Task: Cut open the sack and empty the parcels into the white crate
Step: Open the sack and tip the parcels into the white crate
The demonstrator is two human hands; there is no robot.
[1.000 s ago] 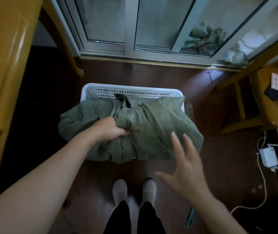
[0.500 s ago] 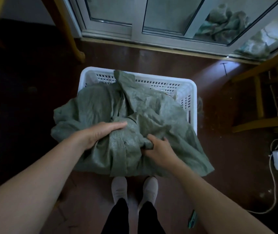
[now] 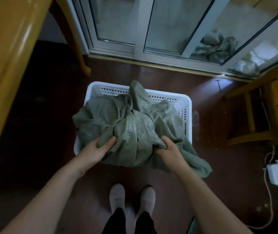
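Your left hand (image 3: pixel 96 150) has slid off the top of the sack (image 3: pixel 135 126), where it lay flat half a second ago, down to the near-left edge. It now pinches a fold of the green fabric between thumb and forefinger. Your right hand (image 3: pixel 168 150) has moved outward to the near-right side, and its grip on the cloth is tight as before. The thumb is on top; the other fingers curl into a bunched fold and are partly hidden by it.

Both forearms reach forward and down from the bottom corners and converge on the sack, wrists roughly level. A rounded, taut bulge of the sack sits between the two hands.

The sack lies on the white crate (image 3: pixel 186 103) and covers most of its opening. Loose fabric spills over the near rim and trails onto the dark floor (image 3: pixel 219 191) at the near right. One twisted corner sticks up against the far wall of the crate. What is inside the sack is hidden by the fabric.

Your pale shoes (image 3: pixel 131 199) stand just short of the crate. A sliding glass door (image 3: pixel 140 31) runs behind the crate, a wooden table (image 3: pixel 8 48) is at the left, a wooden chair (image 3: pixel 256 115) at the right, and a white power box (image 3: pixel 276 173) with its cable lies on the floor at the far right.
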